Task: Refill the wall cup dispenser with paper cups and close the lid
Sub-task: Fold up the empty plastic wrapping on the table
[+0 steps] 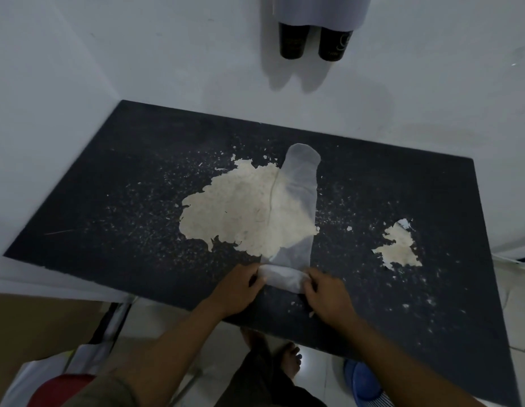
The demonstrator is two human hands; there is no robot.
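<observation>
The wall cup dispenser (318, 10) hangs at the top of the view, only its pale lower end showing. Two black paper cups (290, 41) (334, 44) stick out of its bottom. A long clear plastic sleeve (296, 201) lies flat on the black table (108, 186), running away from me. Its near end is rolled up into a white wad. My left hand (237, 289) pinches the left side of that roll and my right hand (328, 295) pinches the right side. No loose cups are in view on the table.
The table top is worn, with a large beige patch (232, 210) under the sleeve and a smaller one (399, 248) to the right. White walls stand behind and to the left. Below the table edge are my bare feet, a blue slipper (361, 380) and bags at lower left.
</observation>
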